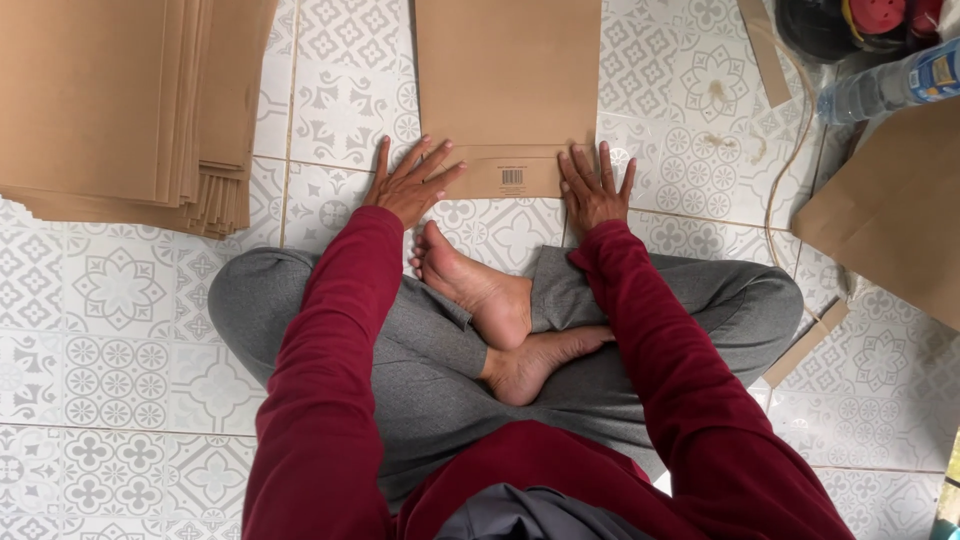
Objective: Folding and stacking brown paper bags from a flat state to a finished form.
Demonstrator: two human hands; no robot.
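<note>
Head view, left hand (410,183), right hand (594,188) pressing brown paper bag (507,90) bottom fold

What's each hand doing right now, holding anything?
Left hand: open, fingers spread, pressing flat on the brown paper bag; grips nothing.
Right hand: open, flat on the same bag's folded bottom edge; grips nothing.

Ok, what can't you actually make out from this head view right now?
- Brown paper bag: its far end is cut off by the top edge.
- Stack of brown sheets: runs past the top and left edges, so no count.
- Plastic bottle: partly cut off by the right edge.
- Dark container: mostly cut off at the top.
- What lies under the left hand and right hand: their palms cover it.
</note>
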